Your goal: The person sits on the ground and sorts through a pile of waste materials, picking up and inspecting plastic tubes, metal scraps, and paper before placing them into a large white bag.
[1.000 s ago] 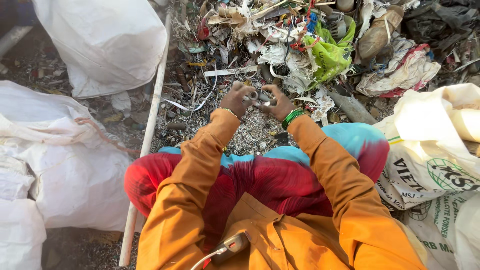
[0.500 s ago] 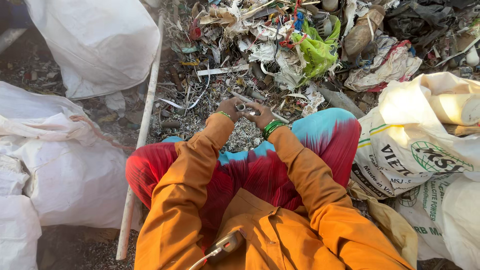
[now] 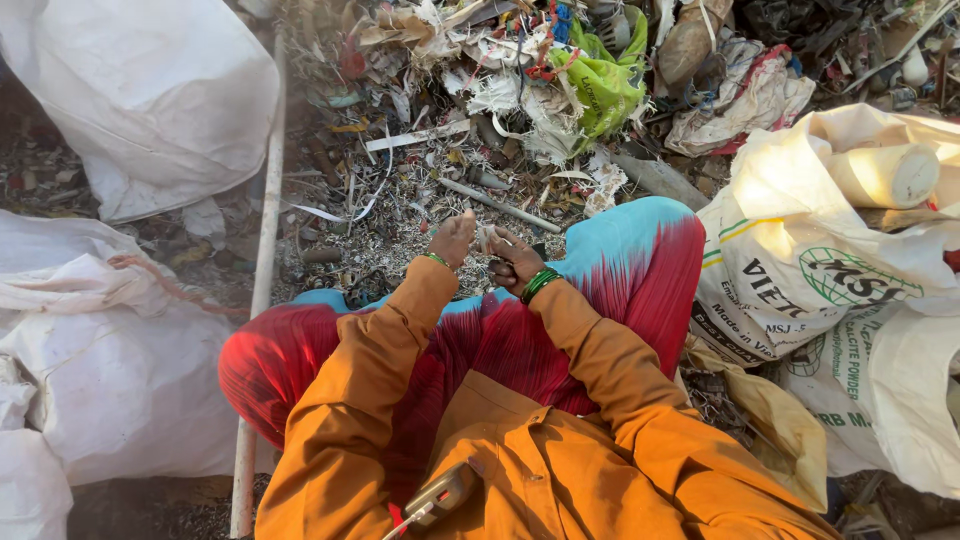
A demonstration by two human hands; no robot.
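No tabletop here, just bare ground outdoors, covered w/ grey shredded bits, scraps of paper, sticks and a big mixed rubbish heap up top, incl. a bright green bag. White sacks sit on the left side, printed white sacks on the right w/ a pale roll lying on top, and a long pale pole runs down the left. Person sits on the ground in orange sleeves w/ a red and blue cloth over the knees. Both hands are together just above the lap: left hand and right hand (green bangles on the wrist) are pinched closed on a small pale scrap held between them, can't tell what it is exactly. Vs 1 s ago: hands have come back off the ground litter toward the body and lifted a bit, and the view has swung so the right knee and the sacks on that side show more.
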